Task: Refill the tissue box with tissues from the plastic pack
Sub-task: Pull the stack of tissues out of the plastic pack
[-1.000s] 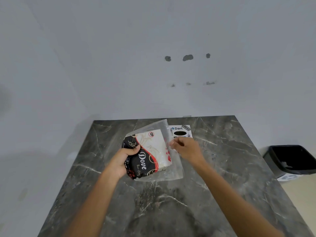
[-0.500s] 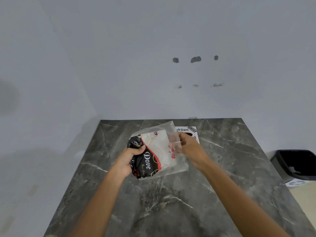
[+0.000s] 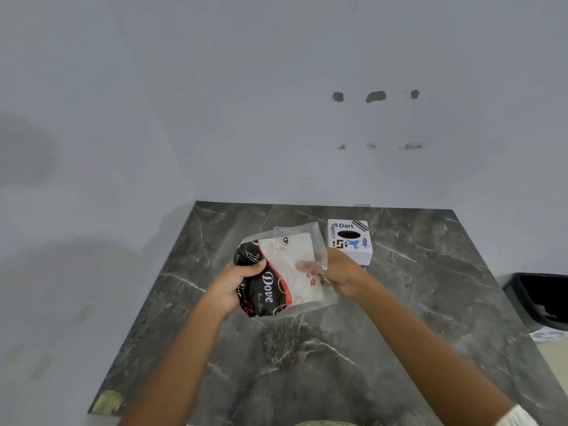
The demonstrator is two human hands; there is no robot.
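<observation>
Both hands are on the plastic pack (image 3: 284, 272), which you hold just above the marble tabletop (image 3: 307, 364) near its middle. Your left hand (image 3: 229, 287) is clenched around the pack's black printed end at its 8 o'clock side, thumb pressed over the top. Your right hand (image 3: 341, 275) pinches the clear film at the 3 o'clock edge, and one fingertip shows through the plastic; whether that finger is already inside an opening or only under a loose flap, you cannot tell from here. The tissues (image 3: 299, 259) are inside as a white folded stack.

The tissue box (image 3: 350, 241) stands at 1 o'clock from the pack, just beyond your right knuckles, upright, its dark oval slot facing up and nothing showing through it.

Watch three things. The film looks slick and thin, so a hard pull could tear it unevenly and spill the stack onto the table. Squeezing with the left hand may crumple the tissues so they won't go in flat. A sharp outward tug with the right hand could knock the light box toward the far edge.

The polished grey stone offers little friction. Plain pale walls (image 3: 276, 103) meet behind it, with a few dark marks, and a black bin (image 3: 541, 299) sits on the floor at 3 o'clock.
</observation>
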